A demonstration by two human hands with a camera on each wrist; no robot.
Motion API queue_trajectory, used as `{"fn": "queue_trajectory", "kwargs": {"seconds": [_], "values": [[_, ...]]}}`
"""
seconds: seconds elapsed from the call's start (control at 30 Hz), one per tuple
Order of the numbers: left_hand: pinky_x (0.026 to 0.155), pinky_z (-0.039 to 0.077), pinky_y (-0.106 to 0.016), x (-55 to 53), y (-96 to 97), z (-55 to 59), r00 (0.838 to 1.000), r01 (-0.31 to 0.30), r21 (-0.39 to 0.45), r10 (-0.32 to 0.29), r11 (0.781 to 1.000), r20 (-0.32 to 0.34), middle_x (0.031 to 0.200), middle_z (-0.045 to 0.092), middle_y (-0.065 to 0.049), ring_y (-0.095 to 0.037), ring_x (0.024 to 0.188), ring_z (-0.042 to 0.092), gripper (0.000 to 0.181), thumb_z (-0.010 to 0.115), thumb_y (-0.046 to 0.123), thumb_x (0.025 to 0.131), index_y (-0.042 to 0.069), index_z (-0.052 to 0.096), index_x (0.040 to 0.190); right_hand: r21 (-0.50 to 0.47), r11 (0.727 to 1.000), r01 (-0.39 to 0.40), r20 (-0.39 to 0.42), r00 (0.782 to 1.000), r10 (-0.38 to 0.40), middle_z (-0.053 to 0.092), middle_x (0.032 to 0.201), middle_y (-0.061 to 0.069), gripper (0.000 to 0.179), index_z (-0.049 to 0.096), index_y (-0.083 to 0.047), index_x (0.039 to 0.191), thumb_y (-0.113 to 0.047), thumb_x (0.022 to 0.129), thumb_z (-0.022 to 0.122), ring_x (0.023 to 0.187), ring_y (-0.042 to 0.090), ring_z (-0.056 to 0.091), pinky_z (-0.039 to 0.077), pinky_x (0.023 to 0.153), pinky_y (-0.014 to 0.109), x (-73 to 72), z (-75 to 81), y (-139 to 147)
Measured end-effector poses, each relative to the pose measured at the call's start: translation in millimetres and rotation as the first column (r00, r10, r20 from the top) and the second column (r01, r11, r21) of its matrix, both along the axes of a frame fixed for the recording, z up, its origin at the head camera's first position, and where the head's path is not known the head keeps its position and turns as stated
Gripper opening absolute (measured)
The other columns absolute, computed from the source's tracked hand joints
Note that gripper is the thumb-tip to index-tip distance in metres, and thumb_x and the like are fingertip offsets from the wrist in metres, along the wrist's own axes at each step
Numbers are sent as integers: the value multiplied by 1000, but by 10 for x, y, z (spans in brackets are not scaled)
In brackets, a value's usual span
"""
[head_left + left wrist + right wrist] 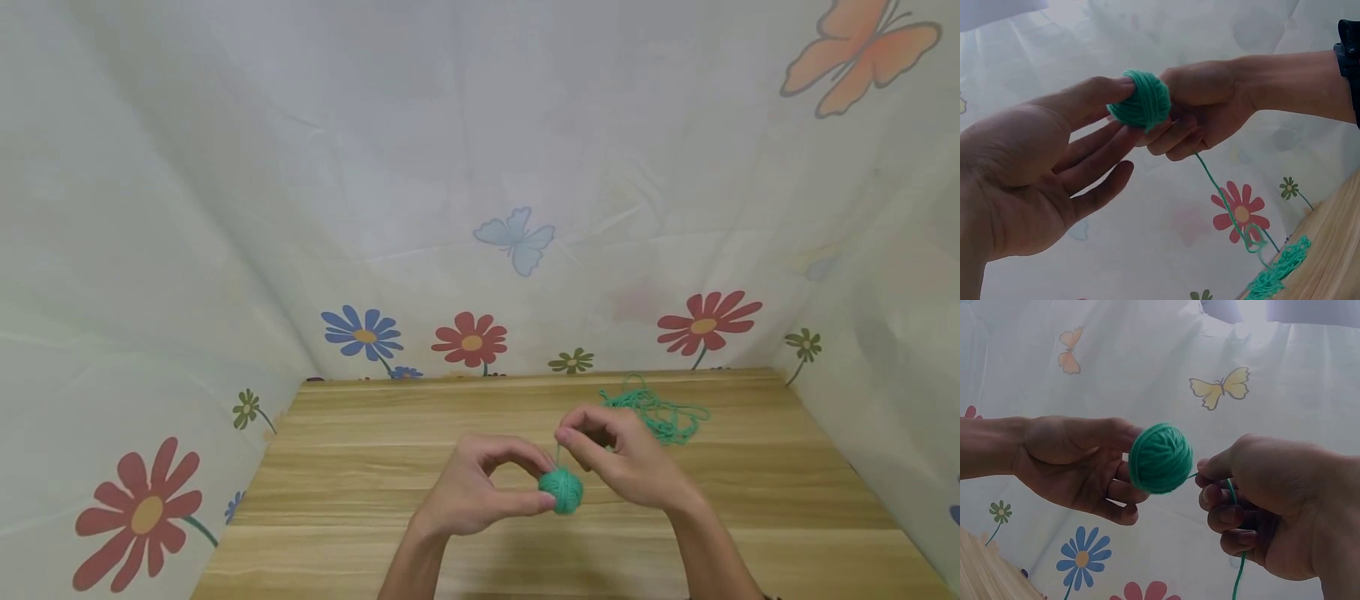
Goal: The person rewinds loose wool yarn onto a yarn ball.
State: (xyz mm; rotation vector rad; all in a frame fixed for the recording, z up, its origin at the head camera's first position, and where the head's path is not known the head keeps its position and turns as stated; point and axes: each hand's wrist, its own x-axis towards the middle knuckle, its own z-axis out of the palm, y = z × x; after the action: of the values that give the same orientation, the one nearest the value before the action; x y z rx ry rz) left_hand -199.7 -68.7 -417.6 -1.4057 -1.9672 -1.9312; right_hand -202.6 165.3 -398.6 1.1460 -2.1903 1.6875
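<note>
A small ball of green yarn (561,490) is held above the table between the thumb and fingers of my left hand (480,487). Just to its right, my right hand (626,454) pinches the strand between thumb and forefinger. In the right wrist view a short taut bit of yarn joins the ball (1161,459) to those fingertips. From the right hand (1272,506) the strand (1239,572) hangs on downward. It leads, in the left wrist view, to a loose heap of green yarn (1279,272) on the table.
The loose yarn heap (663,417) lies toward the back right of the wooden table (360,467). White curtains (375,167) printed with flowers and butterflies stand behind the table and at both sides. A dark band (1349,75) circles the right wrist.
</note>
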Motion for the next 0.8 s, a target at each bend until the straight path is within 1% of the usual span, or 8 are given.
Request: {"fn": "queue_trajectory", "kwargs": {"seconds": [0.13,0.2,0.33,0.43,0.5,0.6,0.67,0.8], "values": [[83,63,-35,-8,12,-14,997,-77,-77,75,994,-29,95,78,-5,-13,87,71,21,84,13,86,6,77,104,-78,997,5,-70,997,-11,49,68,2,23,67,-5,98,16,98,56,50,10,40,37,36,28,-9,2,0],[81,64,-35,-17,14,-27,993,-117,-100,114,988,-35,96,78,-1,-11,86,71,20,85,16,85,9,78,103,-98,995,8,-96,995,-17,49,68,1,27,68,-7,98,17,96,56,51,9,41,38,37,28,-13,8,-3],[80,64,-36,-33,16,-33,983,-181,-114,179,977,-29,97,78,3,-11,85,71,20,86,17,85,12,78,102,-115,993,-3,-118,993,-11,51,69,1,29,68,-7,98,19,94,57,53,10,44,40,38,28,-16,11,-5],[80,64,-35,-46,15,-35,973,-229,-97,227,969,-35,97,78,2,-10,84,72,20,85,16,85,11,78,104,-108,994,-24,-118,993,11,53,69,2,28,69,-5,98,20,94,57,54,10,45,40,38,27,-11,8,0],[81,63,-34,-57,11,-44,962,-273,-81,270,959,-41,97,79,1,-10,84,72,21,85,15,85,11,78,105,-98,994,-48,-121,992,36,54,69,2,29,70,-4,97,21,93,57,53,10,44,40,38,26,-13,-1,4],[81,63,-37,-70,5,-60,944,-329,-45,328,943,-40,96,79,-2,-11,83,72,23,85,11,84,9,78,106,-80,992,-100,-136,987,88,54,68,2,31,72,-3,97,23,91,57,52,9,43,39,37,24,-25,-14,1],[81,62,-39,-81,2,-72,935,-354,-21,354,935,-31,95,79,-3,-13,83,72,23,85,9,84,8,78,106,-58,991,-121,-150,982,112,52,67,1,34,73,-5,97,24,90,58,52,8,42,37,38,21,-32,-20,-3],[88,60,-41,-86,-7,-65,921,-390,13,390,921,-4,95,79,-5,-16,85,72,23,85,10,84,8,78,106,-8,991,-135,-187,974,131,50,64,-1,36,73,-11,98,22,89,61,52,5,40,35,41,16,-32,-9,-24]]}}
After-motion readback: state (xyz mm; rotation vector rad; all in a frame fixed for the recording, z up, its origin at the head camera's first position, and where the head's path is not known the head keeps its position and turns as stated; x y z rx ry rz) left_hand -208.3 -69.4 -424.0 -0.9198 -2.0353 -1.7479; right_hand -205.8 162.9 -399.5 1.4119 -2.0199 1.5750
